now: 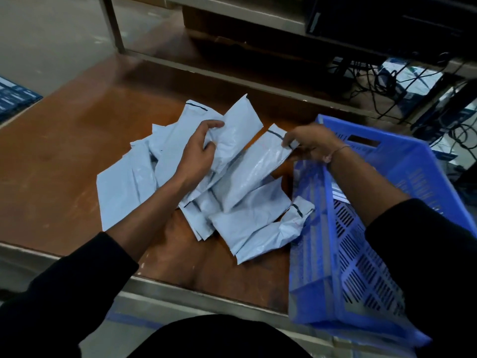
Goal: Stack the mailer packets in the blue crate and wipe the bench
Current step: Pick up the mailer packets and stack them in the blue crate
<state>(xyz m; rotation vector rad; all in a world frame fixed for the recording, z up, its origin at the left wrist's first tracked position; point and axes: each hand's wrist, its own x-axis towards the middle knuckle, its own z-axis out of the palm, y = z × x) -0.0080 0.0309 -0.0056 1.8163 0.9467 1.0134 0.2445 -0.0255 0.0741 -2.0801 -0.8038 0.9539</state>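
Note:
Several pale grey mailer packets (247, 218) lie in a loose heap on the brown bench (64, 156). My left hand (200, 148) grips one upright packet (237, 127) at the top of the heap. My right hand (309, 143) pinches the top edge of another packet (255, 171), which slants down toward the heap. The blue crate (402, 161) stands at the right end of the bench, under my right forearm. A white packet edge (338, 195) shows inside it.
A metal shelf frame (180, 60) runs along the back of the bench. Black cables and boxes (402, 78) fill the back right. Something blue (13, 96) lies off the bench at the far left. The bench's metal front edge (180, 293) is close to my body.

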